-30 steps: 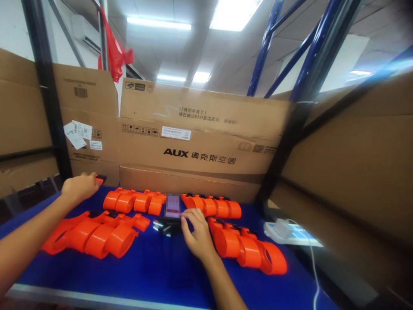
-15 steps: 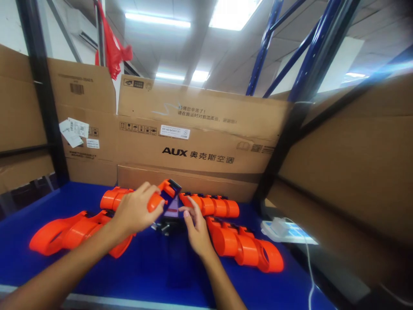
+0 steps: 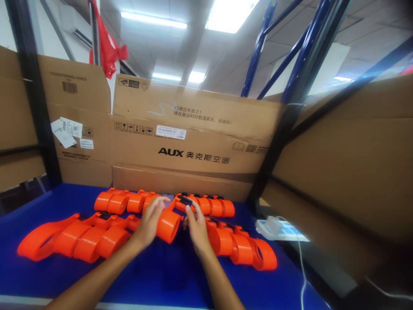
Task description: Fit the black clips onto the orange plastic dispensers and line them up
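Between my hands is an orange plastic piece (image 3: 168, 227) with a wide ring and a narrow arm that ends in a black part (image 3: 184, 200). My left hand (image 3: 149, 223) is closed on the ring's left side. At the other end, my right hand (image 3: 196, 226) has its thumb and fingers around the black part. Similar orange ring pieces lie in rows on both sides: a front left group (image 3: 87, 243), a back left group (image 3: 118, 202), a back right group (image 3: 216, 206) and a front right group (image 3: 241, 249). A small screen (image 3: 167, 198) shows partly behind my hands.
The blue tabletop (image 3: 135, 284) is walled at the back by a cardboard sheet (image 3: 193, 142) with printing. Dark posts (image 3: 274, 142) frame it. At the right edge lies a white power strip (image 3: 280, 229) with a plug and a cable (image 3: 302, 271).
The held orange piece has come down and turned, its ring now toward me and its black end to the right. My right hand has closed on that end. The view has shifted slightly.
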`<state>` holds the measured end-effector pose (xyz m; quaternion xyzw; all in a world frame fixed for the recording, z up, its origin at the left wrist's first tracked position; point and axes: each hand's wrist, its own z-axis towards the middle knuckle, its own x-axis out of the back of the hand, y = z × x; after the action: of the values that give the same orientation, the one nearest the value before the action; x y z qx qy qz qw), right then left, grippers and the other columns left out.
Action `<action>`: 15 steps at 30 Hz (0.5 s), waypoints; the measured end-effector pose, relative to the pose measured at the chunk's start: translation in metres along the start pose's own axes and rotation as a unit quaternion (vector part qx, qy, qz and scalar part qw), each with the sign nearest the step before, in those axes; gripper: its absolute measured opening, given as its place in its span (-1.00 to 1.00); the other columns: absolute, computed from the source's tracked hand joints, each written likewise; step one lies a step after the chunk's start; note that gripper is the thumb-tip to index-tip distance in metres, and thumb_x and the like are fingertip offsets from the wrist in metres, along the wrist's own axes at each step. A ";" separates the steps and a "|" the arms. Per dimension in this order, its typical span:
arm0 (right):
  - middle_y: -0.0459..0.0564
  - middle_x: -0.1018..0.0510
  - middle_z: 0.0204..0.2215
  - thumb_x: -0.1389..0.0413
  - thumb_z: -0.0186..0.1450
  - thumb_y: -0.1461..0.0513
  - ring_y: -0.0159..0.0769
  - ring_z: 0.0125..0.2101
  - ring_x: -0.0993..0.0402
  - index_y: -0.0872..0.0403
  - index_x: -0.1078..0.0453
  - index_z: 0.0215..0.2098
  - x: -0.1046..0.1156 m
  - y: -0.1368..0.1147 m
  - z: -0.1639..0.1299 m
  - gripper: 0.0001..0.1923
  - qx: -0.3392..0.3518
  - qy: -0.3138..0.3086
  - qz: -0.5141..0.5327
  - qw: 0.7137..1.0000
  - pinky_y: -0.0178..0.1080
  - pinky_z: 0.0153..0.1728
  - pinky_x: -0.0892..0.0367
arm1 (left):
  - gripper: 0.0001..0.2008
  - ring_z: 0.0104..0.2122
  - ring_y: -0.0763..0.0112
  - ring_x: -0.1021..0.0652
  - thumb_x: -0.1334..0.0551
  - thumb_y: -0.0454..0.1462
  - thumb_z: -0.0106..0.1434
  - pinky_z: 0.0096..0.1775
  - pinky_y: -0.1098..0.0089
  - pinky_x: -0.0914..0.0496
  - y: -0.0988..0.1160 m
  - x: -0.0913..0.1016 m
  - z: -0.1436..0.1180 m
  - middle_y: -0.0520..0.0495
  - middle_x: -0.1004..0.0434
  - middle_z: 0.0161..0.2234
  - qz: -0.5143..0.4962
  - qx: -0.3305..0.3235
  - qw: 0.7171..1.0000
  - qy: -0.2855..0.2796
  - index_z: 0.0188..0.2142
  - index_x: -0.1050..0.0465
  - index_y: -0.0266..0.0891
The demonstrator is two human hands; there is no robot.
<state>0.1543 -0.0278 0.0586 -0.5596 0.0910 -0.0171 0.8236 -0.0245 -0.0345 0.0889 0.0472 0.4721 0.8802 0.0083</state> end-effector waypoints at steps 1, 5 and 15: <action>-0.23 -0.32 -0.69 -0.15 0.28 -0.12 -0.31 -0.70 -0.27 0.06 -0.27 0.19 0.000 0.001 0.000 -0.34 -0.003 0.001 0.001 1.000 -0.29 -0.66 -0.22 | -0.55 -0.02 0.10 -0.53 -0.02 0.04 0.38 0.05 0.11 -0.37 -0.005 -0.004 0.003 -0.16 -0.56 -0.04 -0.039 0.032 0.999 0.012 0.01 -0.49 -0.13; -0.18 -0.42 -0.63 -0.08 0.34 -0.12 -0.28 -0.66 -0.37 0.08 -0.20 0.27 0.003 0.005 0.001 -0.33 0.007 0.007 -0.019 1.000 -0.27 -0.63 -0.32 | -0.53 0.06 0.06 -0.52 -0.14 0.03 0.32 0.07 0.13 -0.39 -0.018 -0.021 0.013 -0.18 -0.53 0.07 -0.196 0.134 0.971 -0.037 0.09 -0.46 -0.16; 0.09 -0.62 -0.20 -0.02 0.40 -0.03 -0.08 -0.17 -0.57 0.04 -0.23 0.29 0.001 0.012 0.001 -0.42 0.111 -0.068 -0.074 0.989 0.02 -0.15 -0.51 | -0.54 0.00 0.03 -0.57 -0.38 0.01 0.12 0.05 0.14 -0.40 -0.044 -0.030 0.013 -0.20 -0.61 -0.02 -0.230 0.173 0.957 -0.024 -0.08 -0.55 -0.20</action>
<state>0.1545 -0.0231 0.0480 -0.4695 -0.0094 -0.0503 0.8815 0.0054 -0.0017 0.0573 -0.0409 0.6151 0.7578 0.2137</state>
